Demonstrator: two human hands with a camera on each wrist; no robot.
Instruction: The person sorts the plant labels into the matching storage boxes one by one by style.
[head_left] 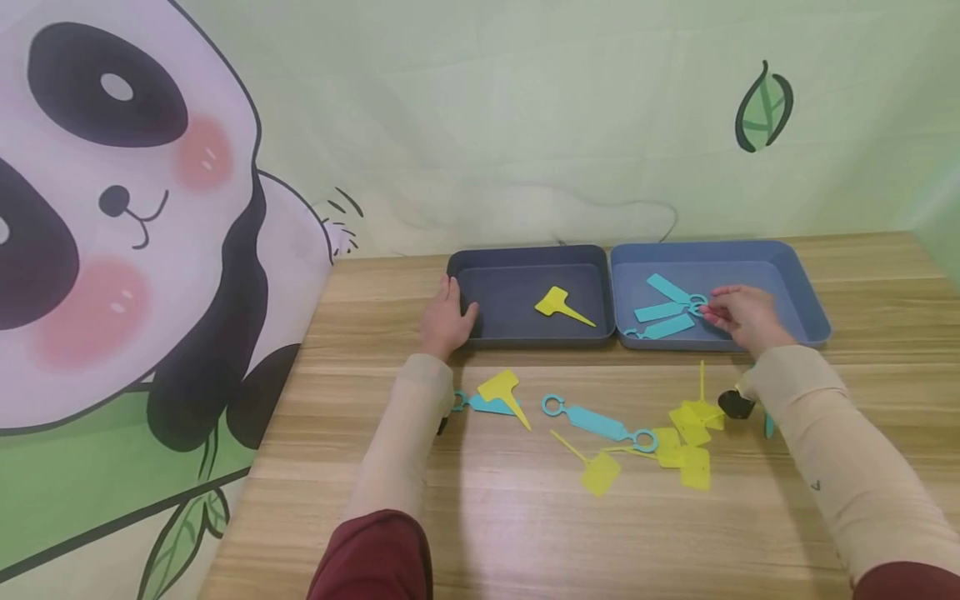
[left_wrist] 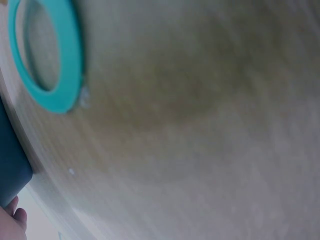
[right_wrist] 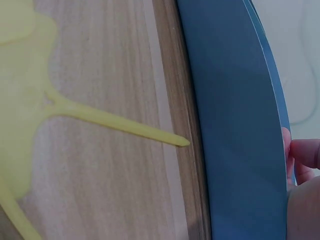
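My left hand (head_left: 446, 320) rests at the left rim of the dark grey tray (head_left: 510, 342), fingers extended along it and thumb over the inside. One yellow T-shaped plant label (head_left: 557, 302) lies in that tray. Over the blue tray (head_left: 780, 275), my right hand (head_left: 744, 317) pinches the ring end of a teal hanging plant tag (head_left: 660, 312). Two more teal tags lie beside it, an upper tag (head_left: 667, 288) and a lower tag (head_left: 670, 327). In the right wrist view, the blue tray's wall (right_wrist: 235, 120) hides what the fingertips (right_wrist: 302, 150) touch.
On the wooden table (head_left: 525, 533), a yellow label (head_left: 501, 388) overlaps a teal tag (head_left: 491, 405). A two-ringed teal tag (head_left: 596, 422) lies mid-table. Several yellow labels (head_left: 693, 423) overlap at its right, near a single yellow label (head_left: 602, 473). A panda-printed backdrop (head_left: 480, 125) stands behind.
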